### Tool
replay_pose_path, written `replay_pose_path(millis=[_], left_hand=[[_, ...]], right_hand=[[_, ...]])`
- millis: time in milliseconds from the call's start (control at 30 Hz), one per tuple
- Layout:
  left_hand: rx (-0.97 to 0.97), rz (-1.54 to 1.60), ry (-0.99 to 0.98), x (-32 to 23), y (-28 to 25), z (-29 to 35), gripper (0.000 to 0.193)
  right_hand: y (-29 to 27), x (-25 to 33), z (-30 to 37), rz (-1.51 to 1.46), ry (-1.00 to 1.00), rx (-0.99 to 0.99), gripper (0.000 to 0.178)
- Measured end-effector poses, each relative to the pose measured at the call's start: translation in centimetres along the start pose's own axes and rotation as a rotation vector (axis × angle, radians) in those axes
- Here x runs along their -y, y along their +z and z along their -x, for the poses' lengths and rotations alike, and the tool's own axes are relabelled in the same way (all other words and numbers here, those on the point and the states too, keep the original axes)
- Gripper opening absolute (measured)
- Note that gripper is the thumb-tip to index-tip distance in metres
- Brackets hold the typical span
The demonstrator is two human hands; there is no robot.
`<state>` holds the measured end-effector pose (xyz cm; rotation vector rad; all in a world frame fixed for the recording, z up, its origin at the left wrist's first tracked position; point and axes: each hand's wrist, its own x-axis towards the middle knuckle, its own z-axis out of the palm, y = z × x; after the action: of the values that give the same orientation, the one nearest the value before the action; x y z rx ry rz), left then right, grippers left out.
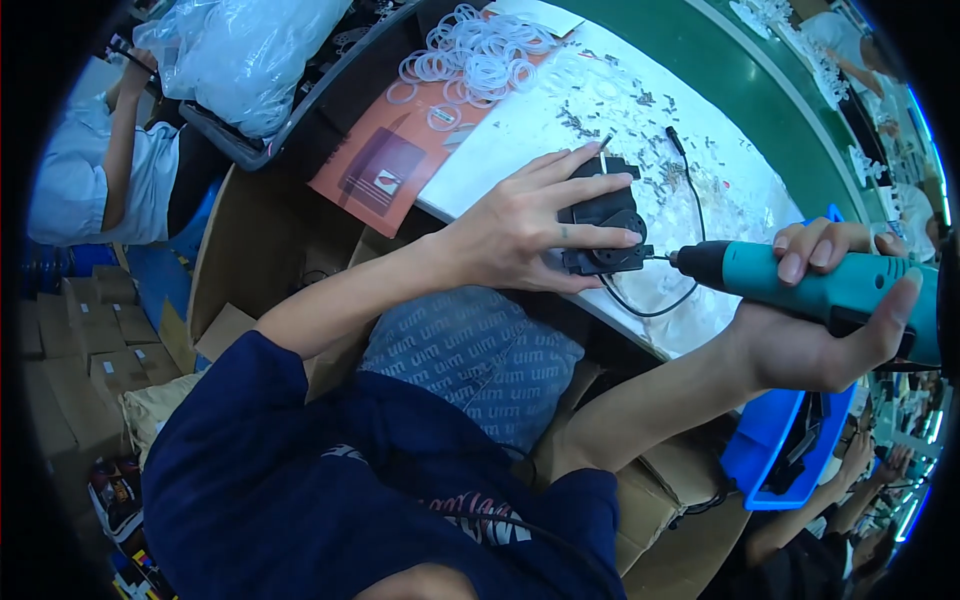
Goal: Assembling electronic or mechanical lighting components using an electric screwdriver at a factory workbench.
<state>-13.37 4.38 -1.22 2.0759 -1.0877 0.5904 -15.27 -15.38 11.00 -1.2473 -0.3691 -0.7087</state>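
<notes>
Navy T-shirt is showing closest; left hand is holding a black plastic case with wide fingers, right hand is gripping a teal electric screwdriver.

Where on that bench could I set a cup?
The white worktop has a bare patch between the orange sheet and the left hand; the green strip beyond the worktop looks bare too. Crowded: past the black device, small pieces lie scattered, and clear rings heap the orange sheet's far end.
</notes>
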Motion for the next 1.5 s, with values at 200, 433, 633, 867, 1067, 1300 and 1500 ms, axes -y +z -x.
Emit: replay_pose_path(millis=[200, 433, 633, 867, 1067, 1300, 1500], left_hand=[[-0.014, 0.014, 0.019, 0.2, 0.3, 0.0, 0.055], [-0.021, 0.003, 0.009, 0.2, 0.3, 0.1, 0.052], [-0.012, 0.007, 0.008, 0.0, 0.2, 0.2, 0.051], [-0.015, -0.023, 0.016, 0.0, 0.4, 0.0, 0.050], [-0.016, -0.014, -0.001, 0.3, 0.5, -0.1, 0.054], [-0.040, -0.004, 0.005, 0.4, -0.3, 0.2, 0.051], [-0.041, 0.019, 0.021, -0.1, 0.2, -0.5, 0.043]], right_hand=[[0.8, -0.1, -0.1, 0.020, 0.056, 0.037, 0.040], [1.3, -0.9, -0.2, 0.061, 0.050, 0.028, 0.042], [1.5, -1.7, 0.1, 0.074, 0.029, 0.063, 0.039], [2.5, -2.0, 0.7, 0.152, 0.057, 0.004, 0.039], [3.1, -2.3, 1.1, 0.165, 0.057, -0.031, 0.039], [3.2, -2.5, 1.5, 0.006, 0.079, 0.032, 0.040], [2.4, -2.0, 0.9, -0.070, 0.076, 0.167, 0.034]])
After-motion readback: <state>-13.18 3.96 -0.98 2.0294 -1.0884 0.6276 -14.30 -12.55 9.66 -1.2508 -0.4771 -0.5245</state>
